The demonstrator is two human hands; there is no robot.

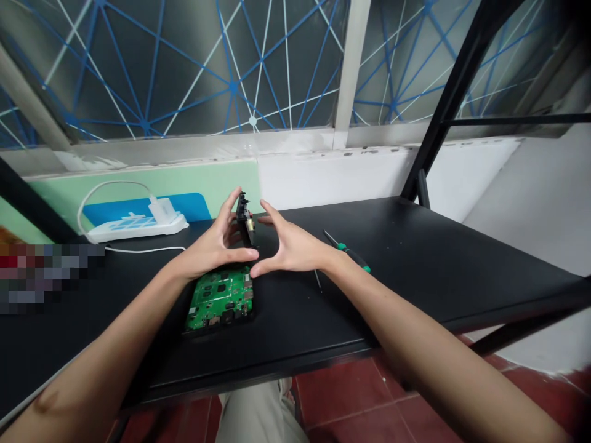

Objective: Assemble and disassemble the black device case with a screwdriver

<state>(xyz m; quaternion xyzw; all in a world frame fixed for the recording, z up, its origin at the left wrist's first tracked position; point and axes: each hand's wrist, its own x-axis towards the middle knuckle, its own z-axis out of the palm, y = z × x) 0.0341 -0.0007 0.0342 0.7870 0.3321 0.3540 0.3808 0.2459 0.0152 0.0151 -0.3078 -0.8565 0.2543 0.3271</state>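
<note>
My left hand [215, 240] has its fingers against a thin black part [246, 223] with small pegs and a yellowish piece on its face. That part stands almost on edge, with my left thumb near its lower end. To its right, my right hand [293, 243] is open in a C shape, thumb and fingers spread, apart from the part as far as I can see. Below both hands lies a green circuit board [220, 298] with chips and metal ports, in or on a dark base. My right thumb tip is close to the board's upper right corner.
A screwdriver [347, 251] with a black and green handle lies beyond my right forearm, and a thin rod [318, 281] beside that forearm. At the back left is a white power strip [138, 229] with a plugged-in charger [163, 210] and cable. The black table [415, 264] meets a wall.
</note>
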